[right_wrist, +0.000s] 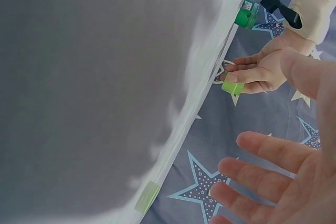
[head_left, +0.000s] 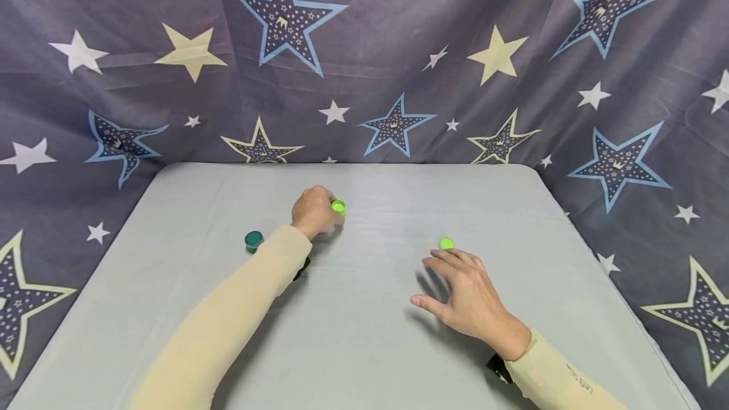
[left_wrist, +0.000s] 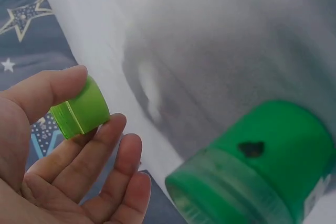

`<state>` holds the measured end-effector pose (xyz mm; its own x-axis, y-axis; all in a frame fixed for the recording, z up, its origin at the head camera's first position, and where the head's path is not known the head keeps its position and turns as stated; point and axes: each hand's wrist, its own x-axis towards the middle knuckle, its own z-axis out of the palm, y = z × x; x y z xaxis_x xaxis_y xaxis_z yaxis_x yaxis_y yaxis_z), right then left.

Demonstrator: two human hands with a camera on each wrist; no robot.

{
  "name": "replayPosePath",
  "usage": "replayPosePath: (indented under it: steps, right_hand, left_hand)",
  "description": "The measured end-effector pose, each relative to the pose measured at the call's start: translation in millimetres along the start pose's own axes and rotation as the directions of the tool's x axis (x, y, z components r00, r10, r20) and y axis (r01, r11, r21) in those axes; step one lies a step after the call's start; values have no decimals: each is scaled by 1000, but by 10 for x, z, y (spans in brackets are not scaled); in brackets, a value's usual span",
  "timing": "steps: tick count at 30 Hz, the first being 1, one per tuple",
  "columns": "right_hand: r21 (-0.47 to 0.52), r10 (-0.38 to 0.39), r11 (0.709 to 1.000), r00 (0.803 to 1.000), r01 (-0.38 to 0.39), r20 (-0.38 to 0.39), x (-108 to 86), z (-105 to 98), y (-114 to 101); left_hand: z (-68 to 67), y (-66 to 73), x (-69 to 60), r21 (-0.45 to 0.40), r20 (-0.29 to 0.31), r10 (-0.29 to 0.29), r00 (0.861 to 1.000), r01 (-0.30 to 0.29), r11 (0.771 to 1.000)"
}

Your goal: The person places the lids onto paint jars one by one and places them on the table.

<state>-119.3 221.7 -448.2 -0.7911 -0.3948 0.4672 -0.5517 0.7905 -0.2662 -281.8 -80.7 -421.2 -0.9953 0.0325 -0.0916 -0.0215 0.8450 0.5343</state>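
Observation:
My left hand (head_left: 316, 211) pinches a small lime-green round cap (left_wrist: 86, 108) between thumb and fingers, over the far middle of the table. The cap's hollow side shows in the head view. A green jar (head_left: 254, 240) with a clear band sits left of that hand; it looms large in the left wrist view. My right hand (head_left: 469, 296) hovers over the right part of the table, fingers spread and holding nothing. Just beyond its fingertips lies a second lime-green piece (head_left: 447, 243), partly visible in the right wrist view too.
A pale grey cloth covers the table (head_left: 364, 347). Behind it and along both sides hangs a dark curtain (head_left: 364, 68) printed with stars. Black straps (head_left: 500, 369) show at the wrists, by the cream sleeves.

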Motion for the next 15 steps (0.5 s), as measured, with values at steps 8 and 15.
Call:
replayPosePath:
  steps: [8, 15]
  right_hand:
    - [-3, 1, 1000, 1000, -1, 2, 19, 5, 30]
    - [3, -1, 1000, 1000, 1, -16, 52, 6, 64]
  left_hand:
    - [-43, -15, -91, -27, 11, 13, 1000, -13, 1000]
    - [-95, 23, -209, -62, -7, 45, 999, -45, 997]
